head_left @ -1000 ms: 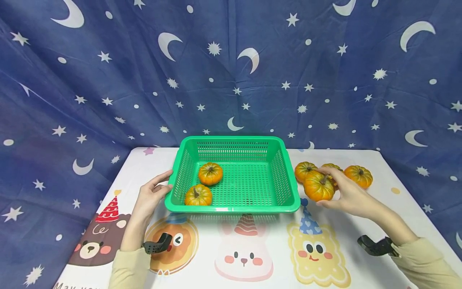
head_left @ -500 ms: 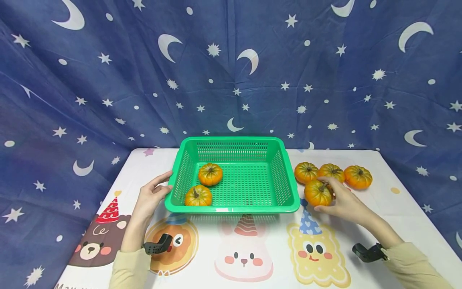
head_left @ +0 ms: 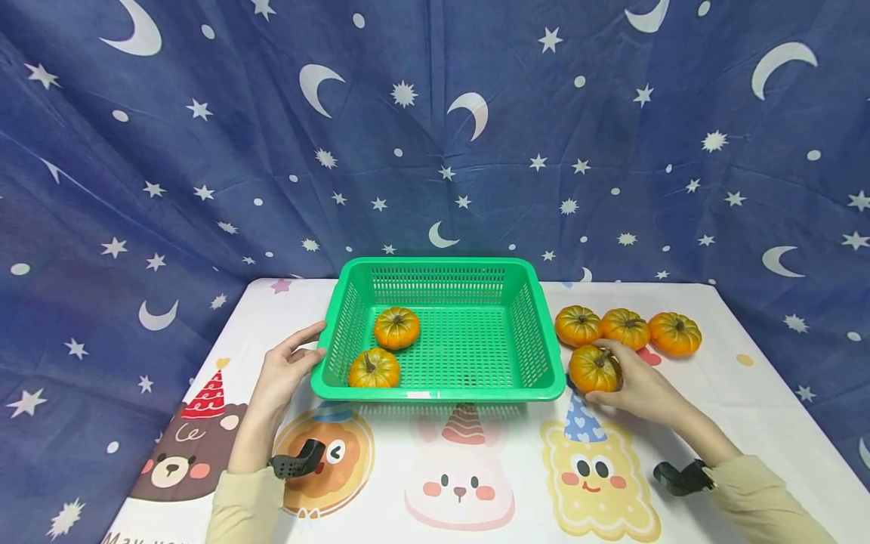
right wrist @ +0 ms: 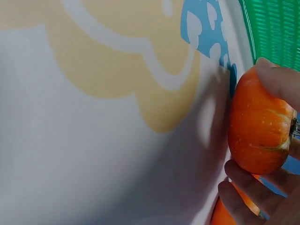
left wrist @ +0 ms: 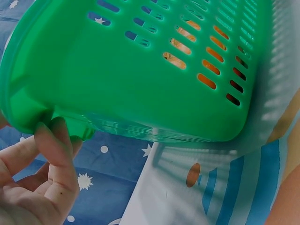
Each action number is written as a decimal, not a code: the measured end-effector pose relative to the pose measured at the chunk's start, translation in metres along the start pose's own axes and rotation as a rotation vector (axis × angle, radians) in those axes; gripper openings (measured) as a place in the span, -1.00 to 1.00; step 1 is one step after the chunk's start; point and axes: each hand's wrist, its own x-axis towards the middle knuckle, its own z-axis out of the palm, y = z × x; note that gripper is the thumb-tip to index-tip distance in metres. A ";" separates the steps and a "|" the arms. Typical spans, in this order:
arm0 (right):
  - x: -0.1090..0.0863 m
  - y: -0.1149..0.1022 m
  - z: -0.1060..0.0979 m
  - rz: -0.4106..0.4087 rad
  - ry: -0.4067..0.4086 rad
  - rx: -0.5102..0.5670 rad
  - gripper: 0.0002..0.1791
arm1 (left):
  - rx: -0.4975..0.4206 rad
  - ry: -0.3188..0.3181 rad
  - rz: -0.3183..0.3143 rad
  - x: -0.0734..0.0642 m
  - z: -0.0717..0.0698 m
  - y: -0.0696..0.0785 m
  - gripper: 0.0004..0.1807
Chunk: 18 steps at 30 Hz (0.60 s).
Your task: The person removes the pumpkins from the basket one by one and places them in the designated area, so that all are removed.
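Observation:
A green plastic basket (head_left: 442, 394) stands mid-table, with two small orange pumpkins inside: a rear one (head_left: 396, 328) and a front one (head_left: 374, 369). My left hand (head_left: 288, 368) holds its left rim; the left wrist view shows bent fingers (left wrist: 58, 159) right under the lip. To the right of the basket, my right hand (head_left: 635, 384) grips another pumpkin (head_left: 593, 370), stem up, between thumb and fingers. In the right wrist view this pumpkin (right wrist: 258, 124) is low beside the white cloth, with the thumb on one side and the fingers on the other.
Behind the right hand, three more pumpkins sit in a row: left (head_left: 578, 326), middle (head_left: 624, 328) and right (head_left: 675, 334). A cartoon-printed white cloth (head_left: 530, 483) covers the table. A blue star-and-moon curtain (head_left: 435, 136) hangs close behind its back edge.
My right hand has moved down and slightly left with the pumpkin, bringing it in front of the row and uncovering the middle pumpkin. The left hand and basket have stayed put.

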 end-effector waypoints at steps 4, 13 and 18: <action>0.002 0.001 0.002 0.028 -0.012 -0.008 0.01 | -0.005 -0.005 -0.001 0.000 0.000 -0.001 -0.47; 0.004 0.001 0.004 0.087 -0.023 -0.027 0.04 | -0.010 -0.005 0.002 0.001 0.000 -0.001 -0.47; 0.004 0.002 0.004 0.100 -0.031 -0.022 0.03 | -0.008 0.002 0.004 0.002 0.000 -0.001 -0.47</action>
